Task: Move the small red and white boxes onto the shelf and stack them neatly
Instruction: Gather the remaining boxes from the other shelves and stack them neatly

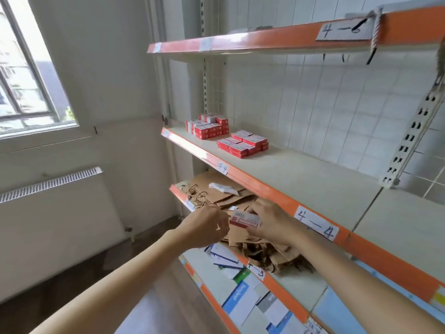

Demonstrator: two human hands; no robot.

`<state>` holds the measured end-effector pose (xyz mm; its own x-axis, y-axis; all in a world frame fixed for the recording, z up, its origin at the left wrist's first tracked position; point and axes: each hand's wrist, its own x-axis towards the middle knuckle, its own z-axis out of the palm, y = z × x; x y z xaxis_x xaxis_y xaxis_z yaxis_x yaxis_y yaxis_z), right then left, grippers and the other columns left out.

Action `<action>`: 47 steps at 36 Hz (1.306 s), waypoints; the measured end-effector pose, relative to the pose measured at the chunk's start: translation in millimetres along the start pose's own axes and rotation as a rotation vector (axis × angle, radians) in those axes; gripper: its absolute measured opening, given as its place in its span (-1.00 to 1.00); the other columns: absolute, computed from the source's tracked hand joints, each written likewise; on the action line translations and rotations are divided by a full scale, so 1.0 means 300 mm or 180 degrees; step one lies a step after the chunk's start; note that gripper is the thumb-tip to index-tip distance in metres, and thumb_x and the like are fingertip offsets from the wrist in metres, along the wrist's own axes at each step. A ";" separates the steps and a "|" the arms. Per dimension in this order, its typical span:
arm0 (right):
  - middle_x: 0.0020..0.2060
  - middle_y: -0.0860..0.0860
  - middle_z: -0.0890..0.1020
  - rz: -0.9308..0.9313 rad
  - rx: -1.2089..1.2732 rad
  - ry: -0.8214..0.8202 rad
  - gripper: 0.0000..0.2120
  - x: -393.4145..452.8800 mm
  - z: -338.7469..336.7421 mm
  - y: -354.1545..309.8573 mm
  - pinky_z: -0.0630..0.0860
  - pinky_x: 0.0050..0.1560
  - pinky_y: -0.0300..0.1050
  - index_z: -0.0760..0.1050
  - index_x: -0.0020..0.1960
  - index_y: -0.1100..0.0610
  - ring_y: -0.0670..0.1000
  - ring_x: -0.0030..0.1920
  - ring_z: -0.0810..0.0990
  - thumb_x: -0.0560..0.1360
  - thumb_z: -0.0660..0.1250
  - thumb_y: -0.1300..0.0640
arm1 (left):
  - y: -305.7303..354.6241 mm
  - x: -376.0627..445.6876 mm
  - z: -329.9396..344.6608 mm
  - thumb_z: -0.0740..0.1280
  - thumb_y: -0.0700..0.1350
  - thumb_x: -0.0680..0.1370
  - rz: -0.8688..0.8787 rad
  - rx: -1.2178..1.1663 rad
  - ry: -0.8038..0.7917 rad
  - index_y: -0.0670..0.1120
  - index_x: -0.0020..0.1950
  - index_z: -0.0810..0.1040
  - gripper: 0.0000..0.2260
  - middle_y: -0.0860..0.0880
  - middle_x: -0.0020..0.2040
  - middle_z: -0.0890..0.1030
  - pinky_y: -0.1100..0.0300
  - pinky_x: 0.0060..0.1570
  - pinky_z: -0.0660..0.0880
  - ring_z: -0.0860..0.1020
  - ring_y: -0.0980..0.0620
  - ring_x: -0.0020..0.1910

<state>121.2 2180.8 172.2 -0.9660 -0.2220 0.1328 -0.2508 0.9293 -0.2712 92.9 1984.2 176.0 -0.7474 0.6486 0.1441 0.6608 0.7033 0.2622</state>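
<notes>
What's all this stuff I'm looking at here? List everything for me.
Stacked boxes: two groups, red and white, on the 4-4 shelf, left end.
Held box: one, red and white, in front of the shelf below.
Paper bags: a pile, brown, on the shelf below.
Shelves: several, cream with orange edges, handwritten labels.
Cards and booklets: several, blue, white, green, on the lowest shelf.
Window: one, left wall.
Radiator: one, white, under the window.
Left hand: beside the held box.
Right hand: gripping the held box.
</notes>
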 end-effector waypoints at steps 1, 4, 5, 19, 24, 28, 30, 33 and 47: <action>0.12 0.01 0.45 0.0029 0.0039 0.0035 -0.62 0.032 -0.006 0.025 0.35 0.07 -0.15 0.43 0.19 0.10 -0.01 0.14 0.40 0.42 0.37 -0.01 | -0.009 0.028 0.009 0.27 -0.09 0.55 0.0023 -0.0017 -0.0021 -0.09 -0.02 0.60 -0.86 0.00 -0.03 0.61 0.16 -0.07 0.54 0.53 0.11 -0.12; 0.10 0.05 0.46 0.0159 -0.0023 0.0168 -0.61 0.136 -0.034 0.123 0.36 0.10 -0.11 0.44 0.17 0.15 0.04 0.15 0.40 0.42 0.37 0.00 | -0.029 0.124 0.029 0.27 -0.10 0.55 0.0095 -0.0094 -0.0070 -0.10 -0.02 0.59 -0.87 0.00 -0.03 0.62 0.12 -0.05 0.55 0.54 0.09 -0.10; 0.09 0.06 0.46 0.0225 -0.0039 0.0236 -0.62 0.173 -0.045 0.159 0.37 0.09 -0.09 0.44 0.16 0.16 0.05 0.14 0.40 0.43 0.36 -0.01 | -0.036 0.159 0.032 0.27 -0.11 0.55 0.0102 -0.0105 -0.0067 -0.10 -0.02 0.59 -0.87 0.00 -0.03 0.61 0.12 -0.05 0.54 0.53 0.09 -0.10; 0.19 0.12 0.42 0.1403 0.0471 0.0598 -0.56 0.457 -0.040 0.632 0.27 0.24 -0.12 0.41 0.35 0.09 0.15 0.26 0.31 0.50 0.32 0.02 | -0.151 0.633 -0.012 0.30 -0.15 0.51 0.0259 -0.0165 0.0281 -0.11 -0.08 0.62 -0.89 -0.04 -0.11 0.62 0.13 -0.09 0.50 0.57 0.02 -0.13; 0.18 0.06 0.47 0.1368 0.1073 0.0872 -0.55 0.444 -0.024 0.666 0.27 0.22 -0.16 0.39 0.35 0.14 0.08 0.26 0.38 0.50 0.33 0.04 | -0.115 0.804 0.067 0.33 -0.18 0.52 0.0600 -0.0380 0.0185 -0.12 0.06 0.60 -0.85 -0.05 -0.01 0.59 0.10 -0.04 0.53 0.56 0.04 -0.10; 0.09 0.11 0.57 0.1608 0.2077 0.1683 -0.77 0.436 -0.033 0.693 0.39 0.18 -0.15 0.53 0.15 0.21 0.07 0.13 0.54 0.56 0.20 0.22 | -0.096 0.947 0.127 0.33 -0.30 0.49 0.0871 -0.0526 0.0112 -0.14 0.26 0.54 -0.66 -0.09 0.24 0.54 0.19 0.07 0.49 0.53 -0.02 0.15; -0.03 0.08 0.59 0.1741 0.2575 0.2059 -0.80 0.418 -0.039 0.701 0.47 0.15 -0.01 0.54 0.07 0.16 0.05 0.03 0.56 0.57 0.15 0.23 | -0.098 0.999 0.156 0.35 -0.30 0.49 0.1001 -0.0539 -0.0068 -0.11 0.32 0.50 -0.60 -0.06 0.33 0.49 0.30 0.13 0.41 0.47 0.00 0.26; -0.12 0.00 0.57 0.1825 0.2849 0.2288 -0.81 0.415 -0.042 0.699 0.49 0.06 -0.02 0.51 0.04 0.11 0.01 -0.06 0.54 0.58 0.14 0.25 | -0.120 1.061 0.193 0.38 -0.29 0.48 0.1121 -0.0643 -0.0091 -0.15 0.24 0.55 -0.67 -0.06 0.20 0.57 0.48 0.05 0.33 0.52 -0.01 0.14; -0.03 0.01 0.60 0.1716 0.2200 0.1897 -0.77 0.430 -0.017 0.705 0.47 0.16 0.00 0.56 0.05 0.12 0.01 0.06 0.54 0.60 0.12 0.19 | -0.146 1.223 0.201 0.18 0.04 0.61 0.0322 -0.1044 -0.0599 -0.16 0.00 0.53 -0.72 -0.09 -0.07 0.48 0.19 -0.12 0.32 0.46 -0.01 -0.11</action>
<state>-56.2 2350.2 136.7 -0.8201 0.5245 0.2287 0.0393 0.4504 -0.8920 -206.1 2209.0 159.8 -0.6339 0.7733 0.0154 0.6506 0.5224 0.5512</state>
